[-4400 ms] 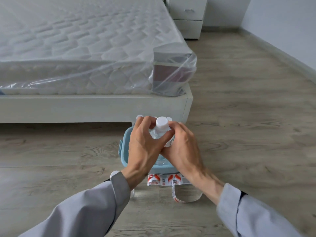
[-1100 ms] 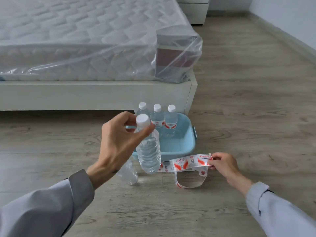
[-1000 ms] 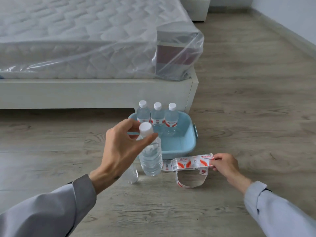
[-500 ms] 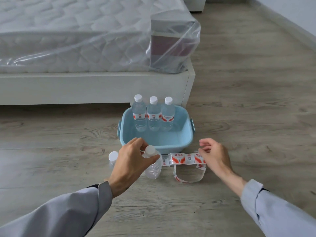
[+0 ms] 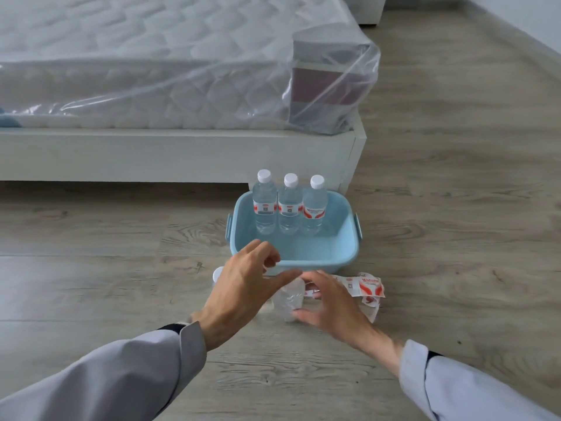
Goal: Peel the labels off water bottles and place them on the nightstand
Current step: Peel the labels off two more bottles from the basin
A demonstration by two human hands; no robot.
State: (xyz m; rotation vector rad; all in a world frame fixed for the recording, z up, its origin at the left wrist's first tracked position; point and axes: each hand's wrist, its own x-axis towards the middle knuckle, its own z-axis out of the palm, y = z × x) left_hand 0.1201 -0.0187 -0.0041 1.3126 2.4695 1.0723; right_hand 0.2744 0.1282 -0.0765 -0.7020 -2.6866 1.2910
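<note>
A peeled clear bottle (image 5: 288, 299) stands on the wood floor between my hands, its cap hidden. My left hand (image 5: 246, 287) hovers over its top with loosely curled fingers and the thumb stretched out. My right hand (image 5: 331, 302) is spread against the bottle's right side, thumb low in front of it. Peeled red-and-white labels (image 5: 367, 287) lie just right of my right hand. The white cap of a second peeled bottle (image 5: 218, 273) shows behind my left hand. Three labelled bottles (image 5: 290, 208) stand in a row at the back of a light blue basin (image 5: 343, 247).
A white bed frame (image 5: 182, 153) with a plastic-wrapped mattress (image 5: 151, 71) fills the upper left, right behind the basin. The bottom of a white nightstand (image 5: 367, 10) shows at the top edge. Wood floor (image 5: 455, 177) stretches to the right up to the wall.
The peeled bottle came down onto the floor and my left hand loosened from its top. My right hand left the label on the floor and moved left to the bottle.
</note>
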